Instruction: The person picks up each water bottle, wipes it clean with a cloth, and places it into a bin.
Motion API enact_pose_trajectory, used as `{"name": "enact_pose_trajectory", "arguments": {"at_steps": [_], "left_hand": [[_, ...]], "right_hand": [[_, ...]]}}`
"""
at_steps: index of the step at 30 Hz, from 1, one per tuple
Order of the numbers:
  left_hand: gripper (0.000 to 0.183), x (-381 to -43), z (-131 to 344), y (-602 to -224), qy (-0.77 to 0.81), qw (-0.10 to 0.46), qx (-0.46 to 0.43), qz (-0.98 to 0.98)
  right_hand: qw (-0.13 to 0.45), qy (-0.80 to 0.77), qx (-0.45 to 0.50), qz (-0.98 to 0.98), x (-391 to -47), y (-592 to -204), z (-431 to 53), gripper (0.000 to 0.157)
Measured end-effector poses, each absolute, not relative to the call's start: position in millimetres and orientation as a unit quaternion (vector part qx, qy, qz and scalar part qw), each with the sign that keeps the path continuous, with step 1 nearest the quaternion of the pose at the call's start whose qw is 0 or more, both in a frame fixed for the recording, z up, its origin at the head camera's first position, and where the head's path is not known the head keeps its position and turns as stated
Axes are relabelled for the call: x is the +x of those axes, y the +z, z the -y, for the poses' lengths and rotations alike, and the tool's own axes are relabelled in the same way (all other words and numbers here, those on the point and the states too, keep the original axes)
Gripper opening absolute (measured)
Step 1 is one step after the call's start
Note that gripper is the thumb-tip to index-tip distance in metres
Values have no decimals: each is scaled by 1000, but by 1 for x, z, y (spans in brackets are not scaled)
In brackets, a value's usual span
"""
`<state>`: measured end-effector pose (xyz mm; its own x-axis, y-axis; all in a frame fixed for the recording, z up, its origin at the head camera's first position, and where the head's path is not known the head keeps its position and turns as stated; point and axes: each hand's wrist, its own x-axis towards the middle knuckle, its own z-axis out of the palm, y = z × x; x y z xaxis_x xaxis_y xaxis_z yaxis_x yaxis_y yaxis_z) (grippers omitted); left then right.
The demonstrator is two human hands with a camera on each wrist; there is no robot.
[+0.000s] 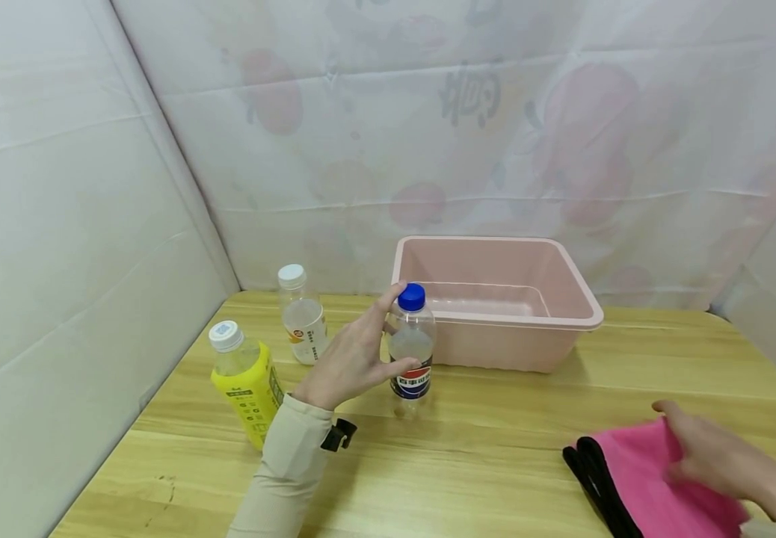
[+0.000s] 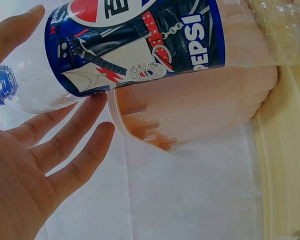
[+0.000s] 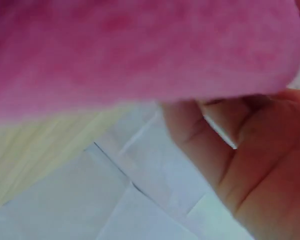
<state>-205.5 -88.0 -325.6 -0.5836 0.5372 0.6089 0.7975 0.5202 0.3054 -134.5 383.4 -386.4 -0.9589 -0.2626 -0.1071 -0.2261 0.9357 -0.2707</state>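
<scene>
An almost clear Pepsi bottle (image 1: pixel 413 344) with a blue cap stands upright on the wooden table. My left hand (image 1: pixel 354 355) reaches around it, thumb in front and the other fingers spread on the far side. In the left wrist view the fingers look loosely extended beside the bottle (image 2: pixel 140 40); whether they press on it I cannot tell. At the lower right, my right hand (image 1: pixel 721 452) grips a folded pink cloth (image 1: pixel 637 463) with black edging. Up close, the right wrist view has the cloth (image 3: pixel 140 60) blurred, hiding part of the fingers.
A pink plastic tub (image 1: pixel 496 340) stands right behind the Pepsi bottle. To the left are a yellow-wrapped bottle (image 1: pixel 247 388) and a clear bottle with a white cap (image 1: pixel 303 317). Pale fabric walls (image 1: pixel 361 149) enclose the table (image 1: pixel 469 463) at the back and sides.
</scene>
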Motion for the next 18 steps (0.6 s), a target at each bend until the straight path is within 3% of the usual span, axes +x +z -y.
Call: {"name": "enact_pose_trajectory", "arguments": {"at_steps": [6,13,15,18], "left_hand": [[102,-205,88,-325,-290,226,-395,842],[101,-206,88,-326,-288,220,-394,845],[101,-206,88,-326,-287,220,-395,845],[101,-207,88,-326,-288,220,-397,843]], "right_hand": [[-52,-106,-124,-985,-143,-378,-368,57],[-255,-62,-140,-955,-151,-375,-344,36],[-251,-45,-146,-956,-151,-376,-339,37],[-179,-36,-143,-973,-150,-376,-331,41]]}}
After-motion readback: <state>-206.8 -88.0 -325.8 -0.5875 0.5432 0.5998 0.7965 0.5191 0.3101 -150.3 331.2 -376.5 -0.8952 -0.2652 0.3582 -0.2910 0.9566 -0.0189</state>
